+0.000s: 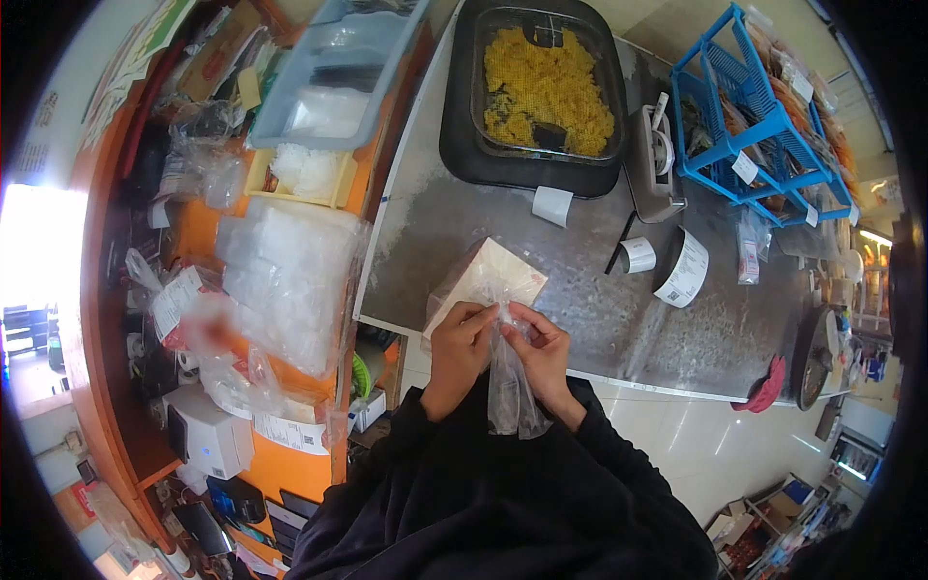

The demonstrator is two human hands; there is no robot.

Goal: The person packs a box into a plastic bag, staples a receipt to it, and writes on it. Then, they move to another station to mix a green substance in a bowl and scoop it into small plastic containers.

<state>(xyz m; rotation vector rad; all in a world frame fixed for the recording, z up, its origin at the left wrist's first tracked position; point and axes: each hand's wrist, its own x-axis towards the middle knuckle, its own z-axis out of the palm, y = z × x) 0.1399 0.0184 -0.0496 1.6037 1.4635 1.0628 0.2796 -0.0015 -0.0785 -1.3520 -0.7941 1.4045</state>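
Note:
A clear plastic bag (509, 387) hangs from my hands at the near edge of the metal table, its gathered neck between my fingers. Inside the bag sits a pale cream box (498, 274), resting at the table's edge. My left hand (461, 343) pinches the neck from the left, thumb and forefinger together. From the right, my right hand (541, 353) pinches the same neck with its fingertips close to the left ones. The bag's loose handles dangle below both hands.
A black tray of yellow food (551, 87) under a mesh cover stands at the back of the table (416, 213). Right of it are a tape dispenser (650, 159), curled paper slips (681, 271) and a blue rack (749, 126). Plastic bags (290, 280) lie on the orange counter at left.

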